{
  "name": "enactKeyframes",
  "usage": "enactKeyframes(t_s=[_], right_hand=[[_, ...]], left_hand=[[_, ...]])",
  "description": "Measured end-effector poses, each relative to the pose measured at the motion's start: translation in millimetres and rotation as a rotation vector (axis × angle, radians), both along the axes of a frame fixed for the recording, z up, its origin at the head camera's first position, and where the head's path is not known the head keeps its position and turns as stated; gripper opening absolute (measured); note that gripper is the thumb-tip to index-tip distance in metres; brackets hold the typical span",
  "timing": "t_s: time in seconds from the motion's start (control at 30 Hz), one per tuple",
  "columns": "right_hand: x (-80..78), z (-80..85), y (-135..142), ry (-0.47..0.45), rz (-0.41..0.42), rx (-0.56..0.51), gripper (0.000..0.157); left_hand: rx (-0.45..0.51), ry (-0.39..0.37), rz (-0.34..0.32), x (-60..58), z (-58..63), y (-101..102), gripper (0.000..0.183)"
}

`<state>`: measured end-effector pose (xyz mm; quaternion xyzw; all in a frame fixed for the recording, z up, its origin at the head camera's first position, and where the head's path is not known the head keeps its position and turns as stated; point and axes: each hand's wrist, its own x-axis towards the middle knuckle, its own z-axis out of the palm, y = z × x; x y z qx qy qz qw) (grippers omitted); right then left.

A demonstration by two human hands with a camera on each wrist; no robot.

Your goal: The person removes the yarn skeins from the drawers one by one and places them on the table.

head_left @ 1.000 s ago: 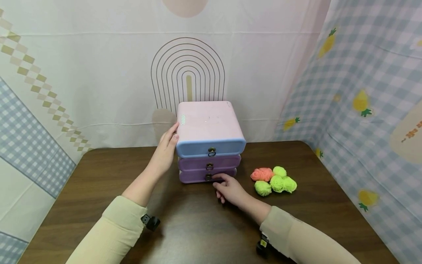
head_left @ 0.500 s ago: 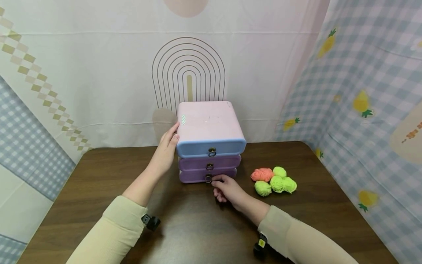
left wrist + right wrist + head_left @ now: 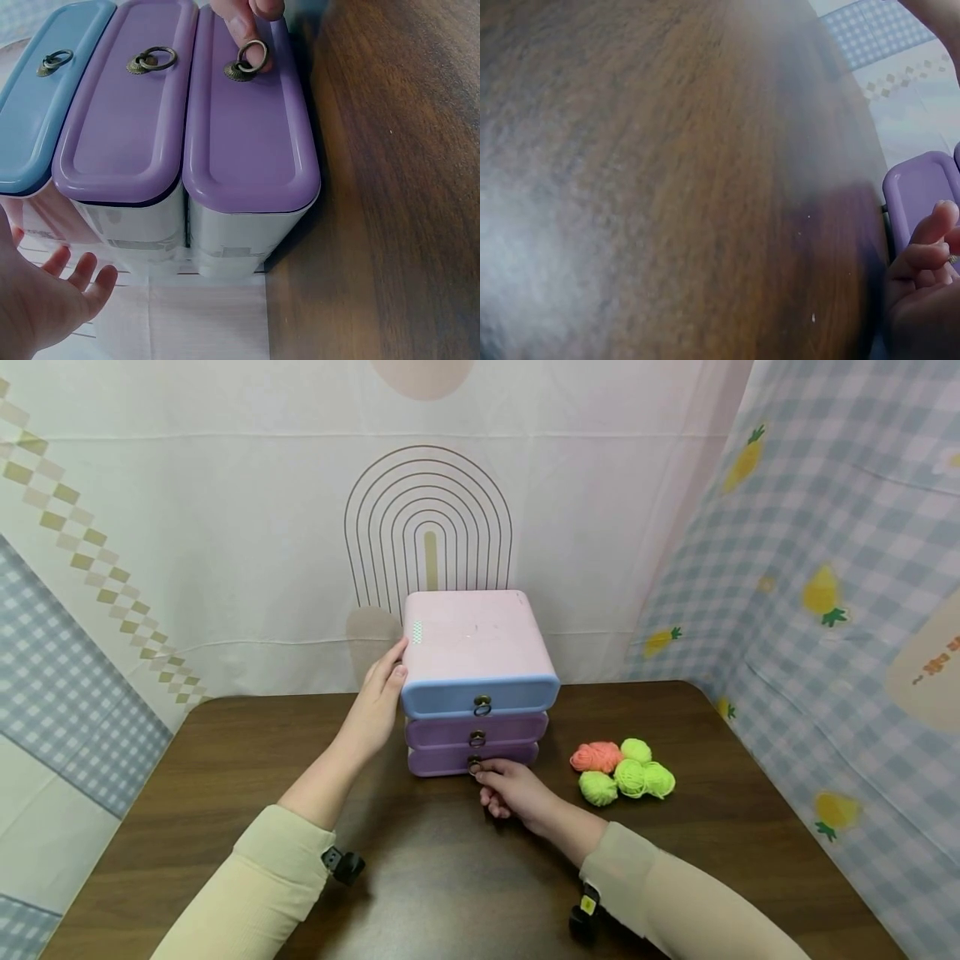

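Note:
A small three-drawer cabinet (image 3: pixel 472 635) has a pink top, a blue top drawer (image 3: pixel 442 698) and two purple drawers below. My left hand (image 3: pixel 372 710) rests against its left side with fingers extended. At the lowest purple drawer (image 3: pixel 438 763), my right hand (image 3: pixel 521 789) has thumb and index finger on the metal ring pull (image 3: pixel 253 56), its other fingers loosely curled. The left wrist view shows that ring raised off the drawer front, a fingertip (image 3: pixel 257 54) just behind it. All three drawers look closed. The right wrist view catches only part of the right hand beside the purple front.
Right of the cabinet lie an orange yarn ball (image 3: pixel 597 756) and several yellow-green yarn balls (image 3: pixel 630 777). The wooden table (image 3: pixel 465 877) ends behind at a patterned cloth backdrop (image 3: pixel 262 568); checked cloth (image 3: pixel 817 635) hangs on the right.
My right hand has shifted slightly left, bringing its thumb and index finger from beside the lowest drawer's ring onto it. The left hand has stayed against the cabinet.

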<state>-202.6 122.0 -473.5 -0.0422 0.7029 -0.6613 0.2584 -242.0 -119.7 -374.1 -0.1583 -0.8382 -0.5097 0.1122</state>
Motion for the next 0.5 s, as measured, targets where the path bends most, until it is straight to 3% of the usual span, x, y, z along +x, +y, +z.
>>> enactKeyframes(t_s=[0.5], right_hand=[[-0.2, 0.2, -2.9, 0.028, -0.019, 0.093, 0.035]], left_hand=[[0.003, -0.005, 0.004, 0.0, 0.4, 0.1, 0.049]])
